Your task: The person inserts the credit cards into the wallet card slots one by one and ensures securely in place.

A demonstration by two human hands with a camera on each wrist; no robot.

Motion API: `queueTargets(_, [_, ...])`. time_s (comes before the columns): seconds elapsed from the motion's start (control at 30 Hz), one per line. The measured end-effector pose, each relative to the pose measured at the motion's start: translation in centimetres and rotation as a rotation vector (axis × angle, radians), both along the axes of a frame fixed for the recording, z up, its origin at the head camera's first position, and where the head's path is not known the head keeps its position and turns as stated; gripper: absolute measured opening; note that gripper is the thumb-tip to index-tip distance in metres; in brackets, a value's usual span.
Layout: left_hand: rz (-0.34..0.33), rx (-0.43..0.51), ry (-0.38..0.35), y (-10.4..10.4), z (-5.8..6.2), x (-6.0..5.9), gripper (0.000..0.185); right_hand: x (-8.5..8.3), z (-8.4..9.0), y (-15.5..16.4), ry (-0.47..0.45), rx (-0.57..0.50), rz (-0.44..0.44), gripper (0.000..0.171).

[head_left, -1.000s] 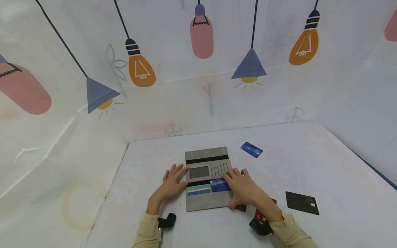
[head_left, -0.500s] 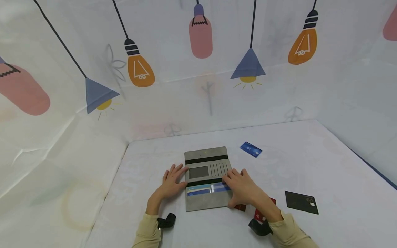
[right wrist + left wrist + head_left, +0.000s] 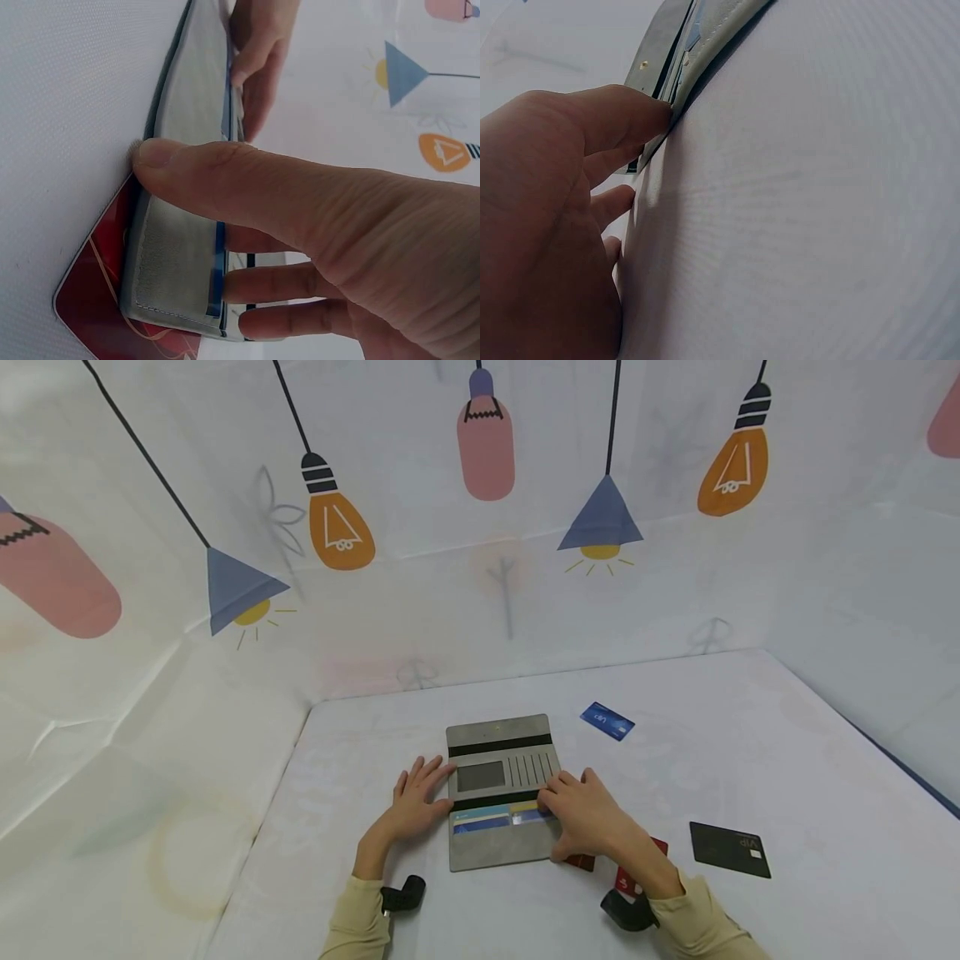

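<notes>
A grey wallet point(image 3: 491, 855) lies unfolded on the table, its slotted middle panel beyond the near pocket. Two bank cards sit side by side in that pocket: a blue one point(image 3: 480, 822) on the left and another point(image 3: 527, 815) on the right, partly behind my fingers. My left hand point(image 3: 412, 810) rests flat with spread fingers, thumb and fingertips at the wallet's left edge. With my right hand point(image 3: 588, 814) I grip the right end of the pocket panel. Its thumb point(image 3: 169, 157) presses the near edge; the fingers curl over the pocket's mouth.
A dark red card point(image 3: 90, 300) sticks out from under the wallet's right corner. Another red card point(image 3: 627, 882) lies beneath my right wrist. Farther right is a black VIP card point(image 3: 729, 850); a blue card point(image 3: 607, 721) lies behind. Printed sheeting point(image 3: 450, 610) walls the table.
The right-hand card, standing up out of the pocket a second ago, has slid down into it, level with its neighbour. Both hands have stayed nearly in place.
</notes>
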State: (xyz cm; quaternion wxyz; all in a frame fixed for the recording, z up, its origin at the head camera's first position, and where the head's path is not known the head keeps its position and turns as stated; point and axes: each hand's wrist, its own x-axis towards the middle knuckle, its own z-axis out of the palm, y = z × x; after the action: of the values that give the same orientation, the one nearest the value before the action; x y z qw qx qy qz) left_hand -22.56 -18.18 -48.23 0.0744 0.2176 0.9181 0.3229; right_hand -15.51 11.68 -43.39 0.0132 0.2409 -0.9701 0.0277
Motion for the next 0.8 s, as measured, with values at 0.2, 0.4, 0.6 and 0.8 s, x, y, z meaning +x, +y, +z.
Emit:
queueTargets(0.2, [0.011, 0.002, -0.006, -0.1, 0.0, -0.1, 0.057, 0.0, 0.1, -0.3, -0.014, 0.000, 0.007, 0.052])
queueTargets(0.4, [0.028, 0.018, -0.031, -0.2, 0.1, -0.1, 0.057, -0.3, -0.6, -0.9, 0.025, -0.041, 0.022, 0.054])
queueTargets(0.6, [0.016, 0.042, -0.047, -0.1, 0.5, -0.1, 0.060, -0.8, -0.7, 0.0, -0.125, -0.172, -0.007, 0.065])
queueTargets(0.8, [0.015, 0.032, -0.052, -0.1, 0.6, 0.0, 0.060, -1.2, 0.1, 2.1, -0.313, -0.258, -0.059, 0.085])
